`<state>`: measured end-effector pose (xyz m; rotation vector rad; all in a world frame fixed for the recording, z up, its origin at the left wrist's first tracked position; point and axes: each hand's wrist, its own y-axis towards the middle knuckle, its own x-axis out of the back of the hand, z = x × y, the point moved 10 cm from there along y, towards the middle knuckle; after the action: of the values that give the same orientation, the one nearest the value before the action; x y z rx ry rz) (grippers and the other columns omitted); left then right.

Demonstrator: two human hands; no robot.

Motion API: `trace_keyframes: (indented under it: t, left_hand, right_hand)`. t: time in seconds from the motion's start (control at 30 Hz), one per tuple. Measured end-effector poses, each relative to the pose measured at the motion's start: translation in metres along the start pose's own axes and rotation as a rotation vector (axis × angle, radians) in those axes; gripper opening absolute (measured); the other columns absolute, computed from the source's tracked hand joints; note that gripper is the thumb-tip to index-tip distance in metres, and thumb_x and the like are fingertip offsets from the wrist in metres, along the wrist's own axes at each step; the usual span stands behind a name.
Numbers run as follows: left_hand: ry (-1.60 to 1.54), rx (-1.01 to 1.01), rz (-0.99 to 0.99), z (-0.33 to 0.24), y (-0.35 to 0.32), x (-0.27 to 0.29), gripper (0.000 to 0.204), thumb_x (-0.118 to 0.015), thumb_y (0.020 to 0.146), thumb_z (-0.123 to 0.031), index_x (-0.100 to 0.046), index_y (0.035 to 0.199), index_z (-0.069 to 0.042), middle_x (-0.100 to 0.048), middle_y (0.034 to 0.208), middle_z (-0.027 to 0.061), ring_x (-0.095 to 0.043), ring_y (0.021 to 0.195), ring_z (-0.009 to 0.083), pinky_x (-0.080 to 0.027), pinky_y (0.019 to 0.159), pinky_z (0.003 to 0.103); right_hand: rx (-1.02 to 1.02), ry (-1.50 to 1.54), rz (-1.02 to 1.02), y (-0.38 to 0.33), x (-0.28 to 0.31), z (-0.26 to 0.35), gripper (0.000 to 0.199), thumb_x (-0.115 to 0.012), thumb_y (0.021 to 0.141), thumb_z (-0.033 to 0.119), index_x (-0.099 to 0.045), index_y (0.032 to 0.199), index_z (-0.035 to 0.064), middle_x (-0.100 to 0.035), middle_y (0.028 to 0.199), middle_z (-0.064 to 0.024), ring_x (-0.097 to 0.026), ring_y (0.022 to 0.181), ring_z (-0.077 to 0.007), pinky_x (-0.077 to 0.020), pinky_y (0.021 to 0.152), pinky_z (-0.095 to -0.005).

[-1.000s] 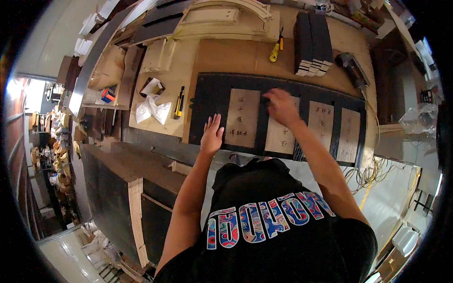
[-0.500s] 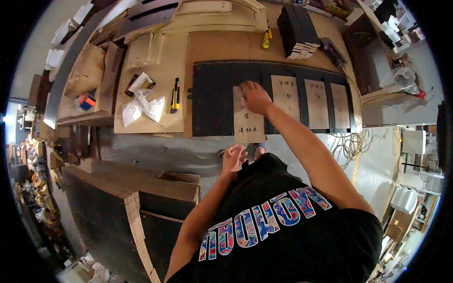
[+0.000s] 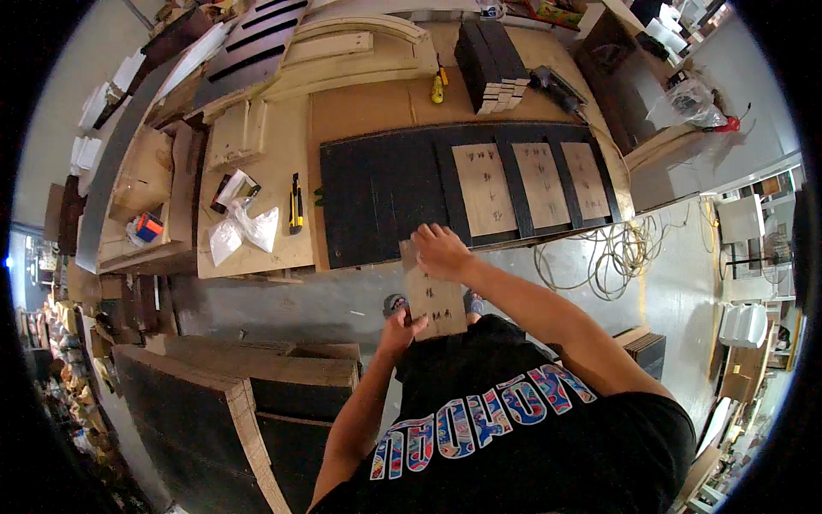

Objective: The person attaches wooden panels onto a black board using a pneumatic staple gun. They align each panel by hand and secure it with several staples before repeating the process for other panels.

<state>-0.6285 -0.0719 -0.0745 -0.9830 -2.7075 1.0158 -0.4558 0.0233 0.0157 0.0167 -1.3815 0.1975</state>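
Observation:
A light brown rectangular piece (image 3: 438, 301) with dark handwriting, board or cardboard, is held in front of my body, just off the table's near edge. My left hand (image 3: 402, 331) is closed on its lower left edge, thumb on top. At the upper end my right hand (image 3: 441, 253) grips it, fingers over the top edge. Beyond lies a large black panel (image 3: 377, 201) on the table. Three similar light brown pieces (image 3: 485, 193) rest on its right part, separated by black strips (image 3: 512, 184).
A yellow-and-black utility knife (image 3: 295, 204), clear plastic bags (image 3: 247, 230) and a yellow-handled tool (image 3: 437, 89) lie on the table. Stacked black bars (image 3: 492, 64) and a dark power tool (image 3: 556, 90) sit at the back. Black boards (image 3: 184, 420) stand lower left; coiled hose (image 3: 599, 257) lies on the floor.
Both hands now hold the light brown piece, which has come off the black panel toward my body. My left hand has taken hold of its near end. The view has shifted.

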Motion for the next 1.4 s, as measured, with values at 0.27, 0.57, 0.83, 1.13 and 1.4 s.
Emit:
trace_keyframes:
  t: [0.27, 0.57, 0.83, 1.13, 1.4]
  left_hand:
    - [-0.074, 0.061, -0.056, 0.056, -0.059, -0.018, 0.029, -0.079, 0.093, -0.004, -0.065, 0.119, -0.003, -0.074, 0.111, 0.0051, -0.068, 0.102, 0.0167, -0.056, 0.093, 0.035]
    - [-0.405, -0.266, -0.296, -0.046, -0.084, -0.017, 0.038, -0.068, 0.103, -0.012, -0.058, 0.139, -0.003, -0.069, 0.129, 0.0065, -0.067, 0.114, 0.0204, -0.055, 0.099, 0.038]
    - [-0.253, -0.308, -0.51, -0.1, 0.025, 0.09, 0.034, -0.063, 0.107, -0.009, -0.062, 0.141, -0.004, -0.07, 0.122, 0.0047, -0.064, 0.103, 0.0156, -0.051, 0.091, 0.032]
    - [0.306, -0.354, -0.557, -0.162, 0.066, 0.109, 0.043, -0.057, 0.108, -0.012, -0.058, 0.151, -0.003, -0.067, 0.139, 0.014, -0.064, 0.123, 0.0258, -0.049, 0.105, 0.037]
    - [0.482, -0.374, -0.841, -0.156, 0.08, 0.125, 0.038, -0.062, 0.107, -0.02, -0.065, 0.142, -0.003, -0.062, 0.136, 0.0192, -0.06, 0.126, 0.0385, -0.048, 0.107, 0.046]
  right_hand:
    - [0.124, 0.316, 0.179, -0.044, -0.002, 0.018, 0.036, -0.062, 0.098, 0.029, -0.064, 0.124, 0.0038, -0.061, 0.132, -0.0182, -0.061, 0.124, -0.0369, -0.0512, 0.103, -0.0488]
    - [-0.014, 0.769, -0.433, -0.097, 0.097, -0.052, 0.039, -0.073, 0.09, 0.008, -0.066, 0.129, 0.007, -0.064, 0.126, -0.0183, -0.059, 0.122, -0.0409, -0.048, 0.106, -0.049]
    - [-0.251, 0.318, -0.158, -0.026, 0.044, -0.167, 0.062, -0.074, 0.093, 0.021, -0.052, 0.149, 0.0097, -0.048, 0.154, -0.0151, -0.047, 0.14, -0.0456, -0.0434, 0.116, -0.0554]
    - [-0.304, -0.045, 0.029, 0.058, 0.054, -0.256, 0.106, -0.096, 0.066, 0.046, -0.048, 0.154, 0.0104, -0.05, 0.157, -0.012, -0.052, 0.141, -0.0383, -0.0488, 0.112, -0.0563]
    - [-0.3, -0.012, 0.114, 0.041, 0.053, -0.236, 0.107, -0.097, 0.064, 0.05, -0.05, 0.151, 0.0084, -0.052, 0.154, -0.0143, -0.053, 0.141, -0.0379, -0.0464, 0.113, -0.0545]
